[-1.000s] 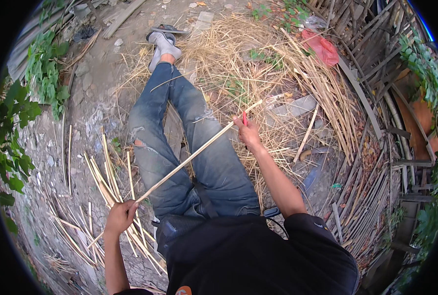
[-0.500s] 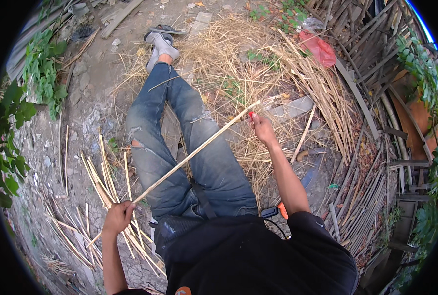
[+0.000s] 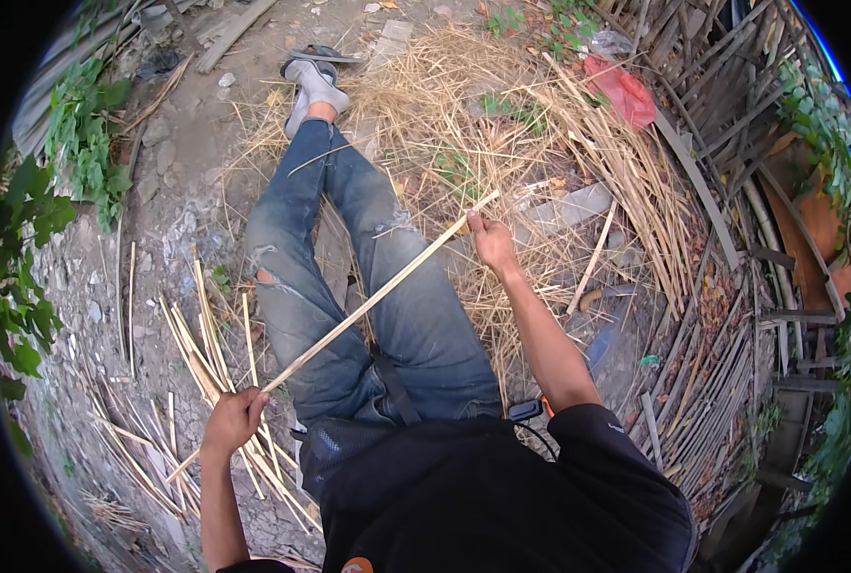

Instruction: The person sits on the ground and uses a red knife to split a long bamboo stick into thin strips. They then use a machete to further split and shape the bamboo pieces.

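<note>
A long pale bamboo strip (image 3: 378,299) slants across my thighs, its far end up to the right. My left hand (image 3: 232,421) is closed around its near end, thumb on top. Close to the far end, my right hand (image 3: 493,244) pinches the strip between thumb and fingers; a short tip sticks out past them. Whether anything else is inside the right hand is hidden. Under and around my left hand lies a loose bunch of similar strips (image 3: 204,329) on the ground.
Shavings (image 3: 425,105) cover the ground beyond my outstretched legs (image 3: 320,248). At my right lies a large knife (image 3: 605,344) with a curved wooden handle. Long strips (image 3: 650,191) are heaped beyond it, near a red plastic bag (image 3: 621,94). Stacked sticks (image 3: 679,406) and a wooden fence stand at right.
My right hand has shifted slightly left along the strip and now grips it near its far end. The small red thing seen at its fingers is out of sight. My left hand barely moved.
</note>
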### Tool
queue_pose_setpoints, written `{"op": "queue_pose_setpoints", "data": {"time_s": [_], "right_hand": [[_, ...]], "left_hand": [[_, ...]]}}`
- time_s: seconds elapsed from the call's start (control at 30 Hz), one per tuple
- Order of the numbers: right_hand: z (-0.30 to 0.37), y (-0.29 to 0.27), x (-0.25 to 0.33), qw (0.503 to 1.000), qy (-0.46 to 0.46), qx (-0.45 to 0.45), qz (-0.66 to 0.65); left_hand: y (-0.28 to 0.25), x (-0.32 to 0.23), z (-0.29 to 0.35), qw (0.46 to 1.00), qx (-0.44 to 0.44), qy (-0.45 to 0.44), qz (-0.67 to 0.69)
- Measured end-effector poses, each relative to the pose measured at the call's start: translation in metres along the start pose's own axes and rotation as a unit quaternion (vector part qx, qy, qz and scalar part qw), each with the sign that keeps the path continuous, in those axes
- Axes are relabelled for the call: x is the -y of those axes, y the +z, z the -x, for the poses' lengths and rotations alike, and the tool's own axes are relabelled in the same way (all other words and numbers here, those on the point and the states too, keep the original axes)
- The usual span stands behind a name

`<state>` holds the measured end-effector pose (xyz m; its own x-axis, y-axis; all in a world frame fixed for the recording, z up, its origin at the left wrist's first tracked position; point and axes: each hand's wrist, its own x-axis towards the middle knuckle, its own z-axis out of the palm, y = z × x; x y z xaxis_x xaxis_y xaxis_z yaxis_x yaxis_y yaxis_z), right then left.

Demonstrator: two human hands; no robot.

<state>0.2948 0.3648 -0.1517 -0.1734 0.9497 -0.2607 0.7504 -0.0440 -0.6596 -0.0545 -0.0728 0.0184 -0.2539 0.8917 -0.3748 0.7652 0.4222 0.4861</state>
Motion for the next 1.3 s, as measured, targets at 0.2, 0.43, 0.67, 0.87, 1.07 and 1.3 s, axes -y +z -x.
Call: {"op": "queue_pose_setpoints", "data": {"time_s": [0.2,0.43,0.67,0.87,1.07,1.3], "right_hand": [[0.020,-0.005,0.014,0.998,0.031,0.037,-0.034],[0.051,-0.001,0.032,0.992,-0.008,0.126,0.017],[0.072,0.018,0.032,0.995,-0.038,0.092,-0.032],[0.067,-0.006,0.035,0.986,-0.014,0.164,0.004],[0.103,0.018,0.062,0.983,-0.073,0.167,-0.009],[0.110,-0.002,0.045,0.960,-0.147,0.236,-0.004]], "left_hand": [[-0.001,0.002,-0.002,1.000,-0.003,-0.011,-0.019],[0.014,-0.020,-0.021,0.999,-0.016,0.014,-0.036],[0.026,-0.070,-0.061,0.996,-0.026,0.014,-0.089],[0.021,-0.101,-0.081,0.993,-0.019,0.010,-0.115],[0.069,-0.149,-0.141,0.998,-0.018,0.011,-0.051],[0.081,-0.162,-0.165,0.999,0.002,0.023,-0.029]]}}
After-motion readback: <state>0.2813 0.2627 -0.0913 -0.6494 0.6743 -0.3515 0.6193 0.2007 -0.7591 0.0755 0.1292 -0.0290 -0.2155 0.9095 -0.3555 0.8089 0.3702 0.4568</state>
